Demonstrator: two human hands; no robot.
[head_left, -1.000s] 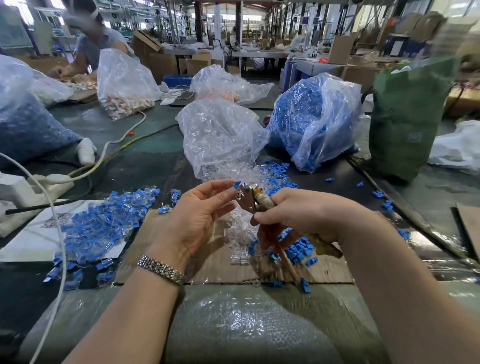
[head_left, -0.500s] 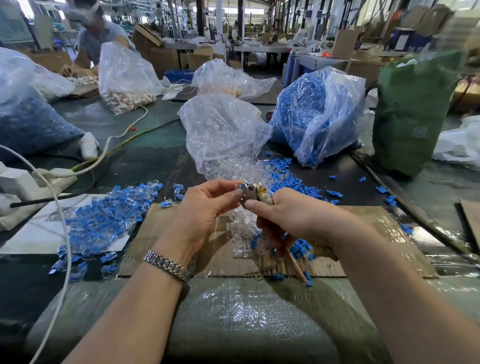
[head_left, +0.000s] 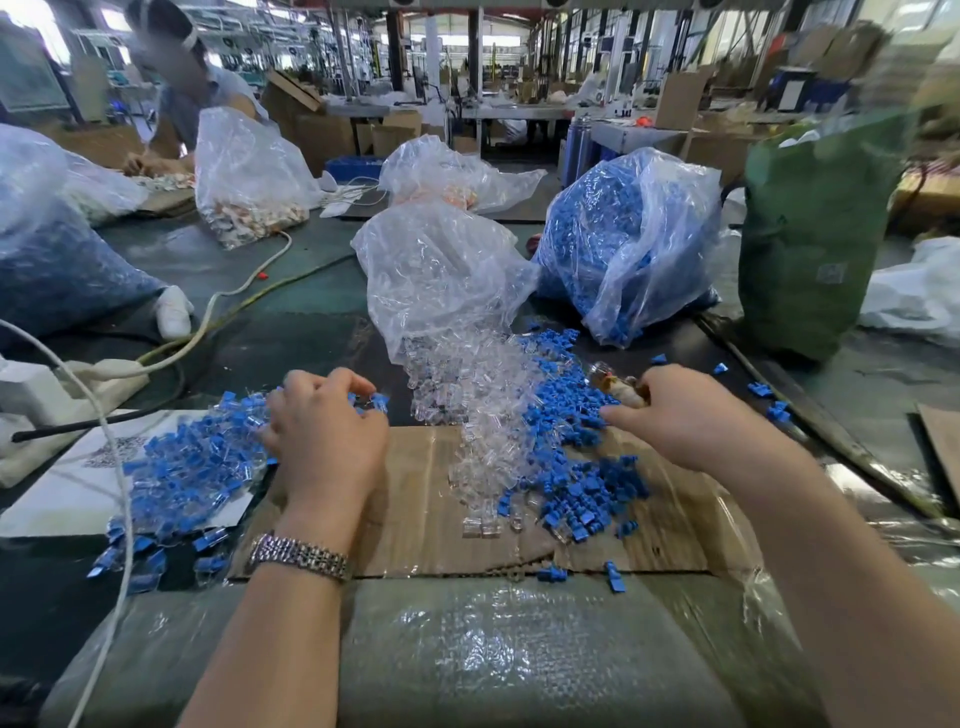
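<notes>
My left hand hovers over the left heap of blue-and-clear assembled pieces, fingers loosely curled, with one such piece lying just off its fingertips. My right hand grips a small metal-headed tool, whose head sticks out past the knuckles. Its forefinger points left and touches the loose blue plastic pieces. A stream of clear plastic pieces spills from a transparent bag between my hands. All of this lies on a cardboard sheet.
A bag of blue parts stands at the back right beside a green sack. White cables and a white power strip lie at the left. Another person works at the far left. Bubble wrap covers the near edge.
My hands were together at the centre, working a piece at the tool's head. They have parted: the left went to the left heap, the right carried the tool to the blue pieces.
</notes>
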